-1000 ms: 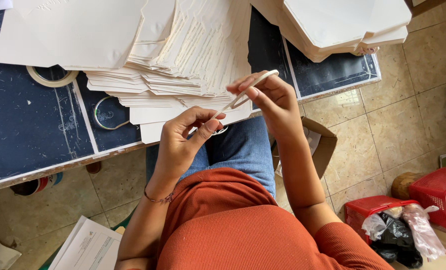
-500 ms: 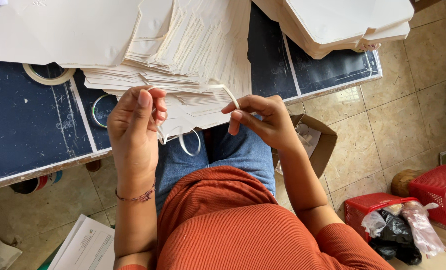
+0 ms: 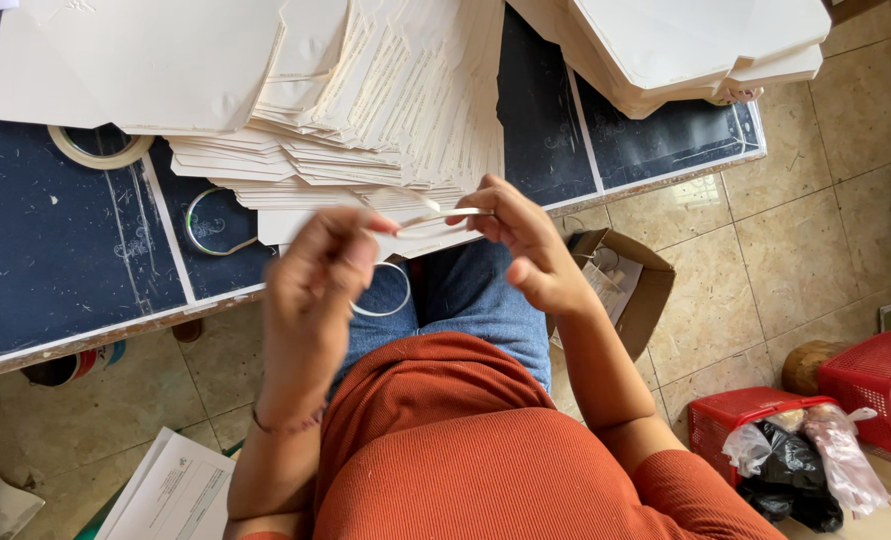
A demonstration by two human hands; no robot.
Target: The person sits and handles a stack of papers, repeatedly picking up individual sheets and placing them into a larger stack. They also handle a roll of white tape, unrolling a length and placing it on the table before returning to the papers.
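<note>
Ahead of us the fanned stack of white card sheets [image 3: 366, 110] crowds the table [image 3: 56, 270] right up to its near edge, and a second pile [image 3: 686, 50] fills the far right. We find bare tabletop only on the left, around two tape rings [image 3: 101, 150]. An open cardboard box [image 3: 626, 290] blocks the floor at our right knee.

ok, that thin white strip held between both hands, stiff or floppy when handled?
Probably floppy: the white strip is thin and bows between the right hand and left hand. Likely very light, since fingertips alone carry it. It may be tacky, as tape rolls lie on the table, but that cannot be confirmed.
</note>
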